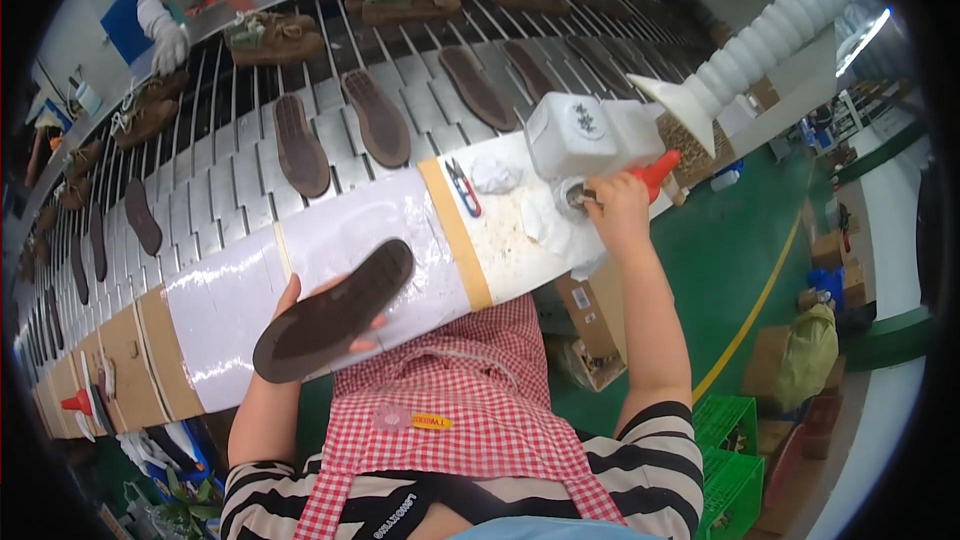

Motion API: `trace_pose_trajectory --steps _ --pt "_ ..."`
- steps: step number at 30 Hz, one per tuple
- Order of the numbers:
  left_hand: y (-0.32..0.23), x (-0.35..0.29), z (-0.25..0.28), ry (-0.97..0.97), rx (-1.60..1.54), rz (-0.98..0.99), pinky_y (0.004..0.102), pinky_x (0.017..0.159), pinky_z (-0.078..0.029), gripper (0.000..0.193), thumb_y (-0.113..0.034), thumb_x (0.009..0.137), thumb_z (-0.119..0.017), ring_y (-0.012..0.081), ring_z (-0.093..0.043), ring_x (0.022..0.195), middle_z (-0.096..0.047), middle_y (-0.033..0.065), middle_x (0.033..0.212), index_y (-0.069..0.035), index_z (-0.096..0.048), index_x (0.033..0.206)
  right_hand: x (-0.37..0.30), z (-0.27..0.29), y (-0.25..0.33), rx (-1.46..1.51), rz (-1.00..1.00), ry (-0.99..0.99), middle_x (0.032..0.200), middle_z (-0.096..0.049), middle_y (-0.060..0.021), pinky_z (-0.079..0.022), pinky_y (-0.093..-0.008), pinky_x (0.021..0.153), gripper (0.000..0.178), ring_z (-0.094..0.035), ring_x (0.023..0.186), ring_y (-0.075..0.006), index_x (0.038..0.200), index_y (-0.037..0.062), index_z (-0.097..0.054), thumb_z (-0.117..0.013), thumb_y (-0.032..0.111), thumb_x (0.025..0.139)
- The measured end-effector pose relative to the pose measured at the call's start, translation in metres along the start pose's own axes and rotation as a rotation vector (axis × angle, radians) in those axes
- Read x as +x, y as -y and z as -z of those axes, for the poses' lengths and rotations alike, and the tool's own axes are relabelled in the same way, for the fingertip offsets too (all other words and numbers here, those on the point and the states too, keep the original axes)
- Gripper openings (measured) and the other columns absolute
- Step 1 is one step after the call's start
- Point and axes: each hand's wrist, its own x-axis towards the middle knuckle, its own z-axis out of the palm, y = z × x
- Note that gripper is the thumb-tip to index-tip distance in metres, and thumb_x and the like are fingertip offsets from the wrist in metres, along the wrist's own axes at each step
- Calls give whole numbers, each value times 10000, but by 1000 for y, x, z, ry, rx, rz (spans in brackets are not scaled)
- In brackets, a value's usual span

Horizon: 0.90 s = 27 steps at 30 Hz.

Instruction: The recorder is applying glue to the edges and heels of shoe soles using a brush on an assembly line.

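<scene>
My left hand (288, 302) holds a dark brown shoe sole (335, 315), thumb on one side and fingers beneath it, tilted above the worktop. The fingers of my right hand (622, 208) are pinched over a small round cup (573, 194). Between them is a small handle-like piece, mostly hidden, so its kind is unclear. Close behind that hand rises a red cone-shaped nozzle (658, 176). White plastic containers (572, 137) stand just beyond the cup. Crumpled white tissue (548, 222) lies beside it, and thread snips (464, 188) rest farther left.
Beyond the board (215, 290) runs a slatted metal conveyor with several soles (376, 118) and brown-green shoes (275, 38). A white extraction hose (745, 50) hangs at the right. Across the line, a person's gloved hand (170, 48) is near a shoe. Green crates (728, 480) stand lower right.
</scene>
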Motion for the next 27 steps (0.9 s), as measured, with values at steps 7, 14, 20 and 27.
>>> trace_pose_trajectory --steps 7,14,20,27 --pt "9 9 -22 -215 -244 -101 708 1121 -325 744 -503 1041 -425 524 -360 1424 -325 309 1572 -23 -258 1585 -8 15 -1 143 -287 1 985 -714 -125 -498 -474 890 366 -648 980 -367 1072 60 -735 -808 144 723" --pt "14 54 -18 -15 -222 -92 718 1188 -150 734 -519 1015 -458 456 -219 1512 -360 148 1613 -48 -332 1564 -25 41 -22 567 -564 52 1021 -733 -123 -520 -337 856 397 -686 921 -203 1185 39 -714 -805 93 802" --pt "32 85 -34 31 -203 -85 679 1186 -246 604 -422 1074 -360 398 -337 1478 -422 181 1564 -26 -384 1529 -13 95 82 1092 -402 -75 1172 -692 -104 -458 -331 980 462 -590 1179 -180 1244 46 -670 -777 8 796" --pt "50 83 -57 31 -129 -77 563 1142 -418 568 -405 1090 -342 379 -452 1396 -490 183 1489 -23 -401 1506 -3 97 175 825 180 -33 1154 -686 -100 -426 -465 1071 524 -598 1217 -313 1183 67 -690 -764 -23 673"
